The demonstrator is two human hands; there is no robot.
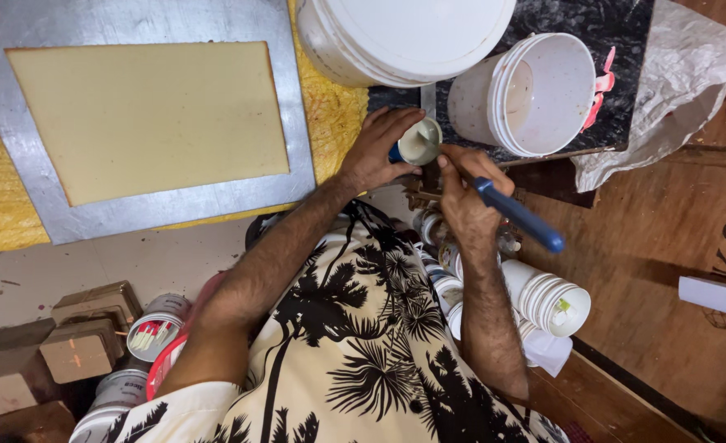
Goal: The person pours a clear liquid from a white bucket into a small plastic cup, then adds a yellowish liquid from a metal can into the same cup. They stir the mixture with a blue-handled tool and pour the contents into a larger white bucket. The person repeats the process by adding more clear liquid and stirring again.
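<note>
Spread across the worktop lies a grey metal-framed screen (pixel 145 131) with a pale yellow panel, beside two white buckets (pixel 535 90). Judging by that clean panel, no colour has reached it yet; mixing looks under way. Left hand (pixel 379 152) curls tight around a small cup (pixel 419 141) of pale paste; right hand (pixel 465 201) grips a blue-handled tool (pixel 517 215) dipped in.

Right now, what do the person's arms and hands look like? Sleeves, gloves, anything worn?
Both hands are bare: no gloves, rings or watch visible on the left hand or the right hand. Forearms are uncovered and hairy. The short-sleeved shirt is cream with a black palm-tree print; its left sleeve ends near the elbow.
</note>
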